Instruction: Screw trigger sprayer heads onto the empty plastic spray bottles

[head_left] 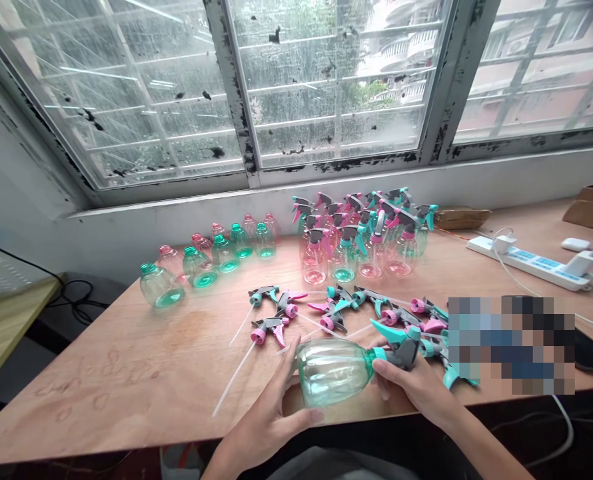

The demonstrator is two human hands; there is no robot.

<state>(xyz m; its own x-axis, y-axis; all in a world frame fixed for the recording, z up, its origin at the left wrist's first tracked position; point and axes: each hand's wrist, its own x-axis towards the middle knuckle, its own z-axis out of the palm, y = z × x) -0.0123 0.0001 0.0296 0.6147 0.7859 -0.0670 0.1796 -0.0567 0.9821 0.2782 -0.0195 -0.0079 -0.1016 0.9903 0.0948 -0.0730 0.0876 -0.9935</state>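
With left hand (271, 419) cupping the green bottle (334, 373) and right hand (419, 385) finger-pinching the spray head (405, 349) by its collar (378, 357), best hold both squarely in line.

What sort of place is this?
Probably a small workroom or makeshift workshop: a wood-topped table holds topless bottles, loose trigger sprayers and a cluster of spray bottles with their sprayers fitted.
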